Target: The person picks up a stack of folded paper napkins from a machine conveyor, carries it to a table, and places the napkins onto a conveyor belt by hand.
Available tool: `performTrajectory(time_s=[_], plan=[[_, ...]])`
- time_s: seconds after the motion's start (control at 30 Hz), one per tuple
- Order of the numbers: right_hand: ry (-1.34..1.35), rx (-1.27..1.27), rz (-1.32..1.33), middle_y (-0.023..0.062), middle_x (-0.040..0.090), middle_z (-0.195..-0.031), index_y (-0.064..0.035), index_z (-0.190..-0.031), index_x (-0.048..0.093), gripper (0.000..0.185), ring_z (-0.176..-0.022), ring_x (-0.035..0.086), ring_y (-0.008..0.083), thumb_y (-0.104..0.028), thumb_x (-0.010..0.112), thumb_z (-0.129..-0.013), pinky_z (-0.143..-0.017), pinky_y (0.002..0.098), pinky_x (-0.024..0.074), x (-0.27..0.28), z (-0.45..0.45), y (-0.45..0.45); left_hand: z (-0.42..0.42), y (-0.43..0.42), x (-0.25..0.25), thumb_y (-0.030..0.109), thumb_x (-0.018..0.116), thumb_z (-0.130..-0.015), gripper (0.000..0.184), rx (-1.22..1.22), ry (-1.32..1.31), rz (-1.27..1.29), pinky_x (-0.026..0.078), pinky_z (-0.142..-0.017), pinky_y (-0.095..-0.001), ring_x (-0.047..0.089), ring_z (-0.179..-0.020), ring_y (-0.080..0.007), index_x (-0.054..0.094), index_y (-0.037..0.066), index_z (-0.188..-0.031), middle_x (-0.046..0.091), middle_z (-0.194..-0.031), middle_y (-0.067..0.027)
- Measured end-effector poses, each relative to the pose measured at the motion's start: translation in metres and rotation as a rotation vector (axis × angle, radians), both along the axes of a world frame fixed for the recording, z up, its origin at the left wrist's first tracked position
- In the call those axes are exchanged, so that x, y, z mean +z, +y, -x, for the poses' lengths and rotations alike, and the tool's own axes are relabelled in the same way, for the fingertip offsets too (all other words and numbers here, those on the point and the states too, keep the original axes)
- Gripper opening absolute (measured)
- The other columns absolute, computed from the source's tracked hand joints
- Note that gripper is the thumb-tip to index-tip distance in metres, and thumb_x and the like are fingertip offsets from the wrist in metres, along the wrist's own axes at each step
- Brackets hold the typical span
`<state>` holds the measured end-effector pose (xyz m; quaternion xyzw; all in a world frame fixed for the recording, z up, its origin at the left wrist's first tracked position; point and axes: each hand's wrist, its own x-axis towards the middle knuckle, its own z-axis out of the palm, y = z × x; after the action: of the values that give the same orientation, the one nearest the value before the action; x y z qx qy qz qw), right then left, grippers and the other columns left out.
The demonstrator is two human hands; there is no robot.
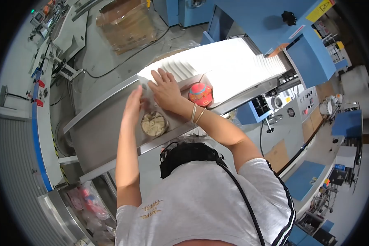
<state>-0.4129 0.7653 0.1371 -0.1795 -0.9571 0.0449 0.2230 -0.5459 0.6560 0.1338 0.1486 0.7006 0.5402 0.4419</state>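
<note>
On the front edge of a stack of thin white sheets [229, 57] rests my right hand [166, 88], its fingers stretched and spread. My left hand [133, 107] hovers over the metal trough [98, 131], fingers extended and somewhat blurred, with nothing seen in it. A round pink and orange patterned piece [201, 94] with a blue-green band sits beside my right wrist, against the sheets. Below my hands lies a round, pale beige, gathered bundle [154, 124] in the trough. Whatever is under my right palm is hidden.
Metal rails [110, 98] border the trough. A blue machine [311, 57] with a black knob stands at its far right end. Behind it, a cardboard box [127, 26] covered in clear plastic sits on the floor near a dark cable. Plastic-wrapped items [88, 201] lie at lower left.
</note>
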Motion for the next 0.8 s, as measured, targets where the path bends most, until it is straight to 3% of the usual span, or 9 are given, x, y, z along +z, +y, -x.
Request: performTrajectory(time_s=[0.1,0.27,0.33,0.37,0.47,0.5,0.6,0.7,0.8], plan=[[0.098,0.119,0.07,0.0143,0.041,-0.14,-0.0101,-0.118,0.056,0.054,-0.132,0.036,0.0367,-0.023,0.076,-0.069,-0.103,0.0489,0.0327,0.006,-0.013,-0.004,0.006,0.036,0.006,0.065,0.055,-0.087,0.079,0.055,-0.159,-0.026,0.041,-0.094,-0.0379,0.051,-0.118,-0.0228,0.043,0.008,-0.141,0.053,-0.133,-0.0072],[0.21,0.274,0.238,0.0125,0.049,-0.135,-0.0088,-0.12,0.056,0.055,-0.126,0.046,0.0324,-0.023,0.077,-0.072,-0.099,0.0473,0.039,0.033,-0.074,0.024,0.007,0.065,0.003,0.064,0.058,-0.087,0.079,-0.076,-0.142,-0.022,0.047,-0.094,-0.039,0.052,-0.123,-0.0231,0.045,0.005,-0.14,0.051,-0.138,-0.0117],[0.286,0.197,0.233,0.0152,0.061,-0.118,-0.006,-0.116,0.06,0.047,-0.11,0.057,0.033,-0.021,0.076,-0.075,-0.092,0.0434,0.0451,0.037,-0.103,0.061,0.012,0.069,-0.009,0.063,0.058,-0.087,0.08,-0.124,-0.118,-0.001,0.048,-0.093,-0.0379,0.053,-0.124,-0.0223,0.044,0.005,-0.141,0.051,-0.139,-0.0119],[0.32,0.173,0.287,0.016,0.063,-0.112,-0.0051,-0.115,0.062,0.044,-0.105,0.059,0.0337,-0.02,0.076,-0.075,-0.089,0.0428,0.0468,0.037,-0.116,0.082,0.005,0.067,0.0,0.064,0.062,-0.084,0.087,-0.117,-0.144,0.037,0.039,-0.104,-0.0411,0.043,-0.134,-0.0264,0.041,0.005,-0.144,0.043,-0.146,-0.0147],[0.327,-0.145,0.106,0.0173,0.068,-0.095,-0.0017,-0.105,0.066,0.03,-0.087,0.064,0.0366,-0.015,0.07,-0.078,-0.078,0.045,0.0518,0.044,-0.151,0.135,-0.014,0.072,0.021,0.064,0.067,-0.079,0.095,-0.082,-0.049,0.141,0.022,-0.114,-0.0441,0.026,-0.143,-0.0311,0.038,0.004,-0.146,0.033,-0.152,-0.0171],[0.331,-0.183,0.081,0.0176,0.069,-0.092,-0.0021,-0.104,0.066,0.029,-0.086,0.064,0.0375,-0.016,0.07,-0.078,-0.078,0.0456,0.0516,0.043,-0.161,0.156,-0.014,0.075,0.017,0.064,0.071,-0.074,0.102,-0.13,-0.036,0.103,0.007,-0.115,-0.0495,0.009,-0.147,-0.0344,0.034,0.004,-0.148,0.023,-0.157,-0.0191],[0.254,-0.411,0.101,0.0191,0.068,-0.098,-0.0029,-0.103,0.066,0.023,-0.089,0.063,0.0382,-0.012,0.065,-0.081,-0.08,0.0459,0.0507,0.049,-0.177,0.201,-0.016,0.08,0.008,0.061,0.072,-0.075,0.101,-0.163,-0.043,0.076,0.008,-0.115,-0.0523,0.008,-0.148,-0.0352,0.033,0.004,-0.149,0.022,-0.157,-0.0199],[0.251,-0.573,0.099,0.0172,0.067,-0.101,-0.0038,-0.101,0.066,0.021,-0.096,0.063,0.0366,-0.016,0.063,-0.085,-0.084,0.0445,0.0501,0.035,-0.175,0.243,-0.032,0.077,0.028,0.053,0.076,-0.075,0.098,-0.039,-0.022,0.073,0.019,-0.115,-0.0434,0.028,-0.142,-0.0326,0.036,-0.005,-0.144,0.036,-0.149,-0.022],[0.16,-0.705,0.177,0.0155,0.067,-0.103,-0.0054,-0.101,0.067,0.021,-0.099,0.063,0.035,-0.02,0.061,-0.088,-0.086,0.0438,0.0498,0.03,-0.167,0.269,-0.026,0.072,0.032,0.052,0.076,-0.075,0.098,-0.05,-0.047,0.136,0.019,-0.115,-0.0421,0.028,-0.142,-0.0323,0.036,-0.005,-0.144,0.036,-0.149,-0.0211]])
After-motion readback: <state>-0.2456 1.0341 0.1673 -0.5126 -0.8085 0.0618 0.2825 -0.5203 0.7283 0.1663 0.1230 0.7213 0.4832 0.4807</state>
